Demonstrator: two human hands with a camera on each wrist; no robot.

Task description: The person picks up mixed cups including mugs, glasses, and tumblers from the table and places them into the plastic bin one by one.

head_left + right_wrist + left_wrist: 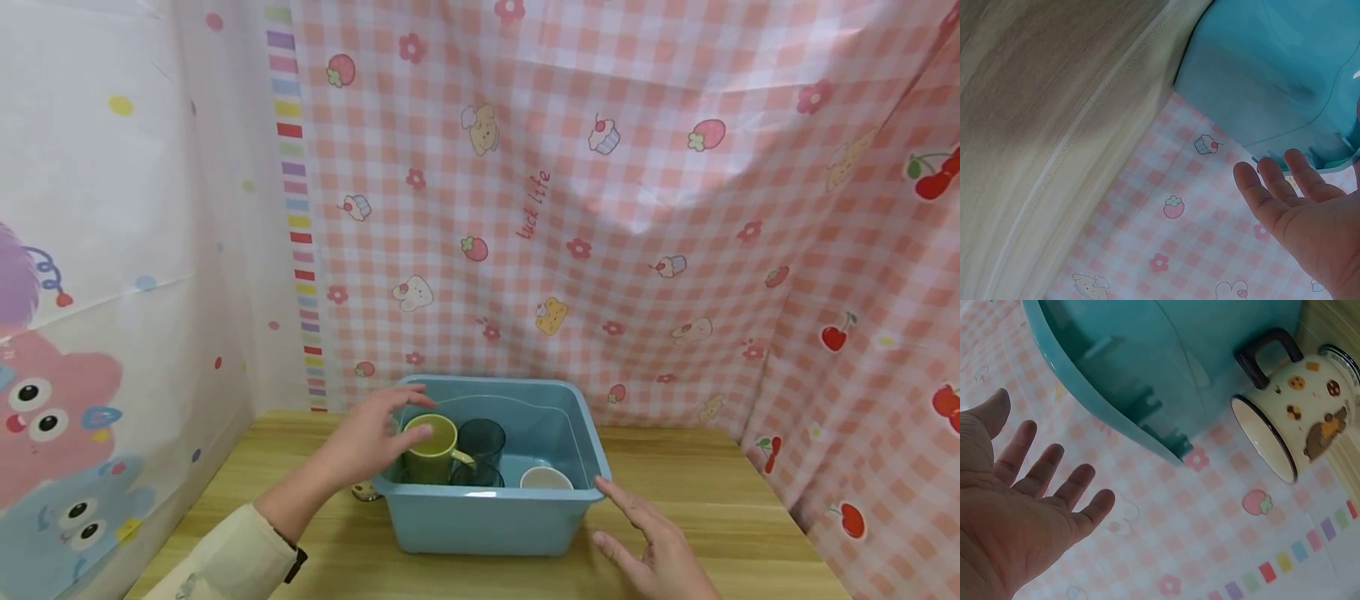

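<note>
A blue plastic basin (487,525) stands on the wooden table. Inside it are a yellow-green mug (431,467) with its handle to the right, dark glass cups (483,437) and a white cup (546,478). My left hand (375,437) reaches over the basin's left rim, fingers spread and thumb overlapping the mug's mouth in the head view; its palm looks bare in the left wrist view. With fingers extended, my right hand (652,537) has a fingertip right at the basin's front right corner. Nothing shows in its palm in the right wrist view.
A cream mug (1300,412) with a black handle and cookie prints is beside the basin's left side, mostly hidden in the head view. A pink checked cloth (525,250) hangs behind the table (675,475), and a white printed sheet (112,250) hangs at the left.
</note>
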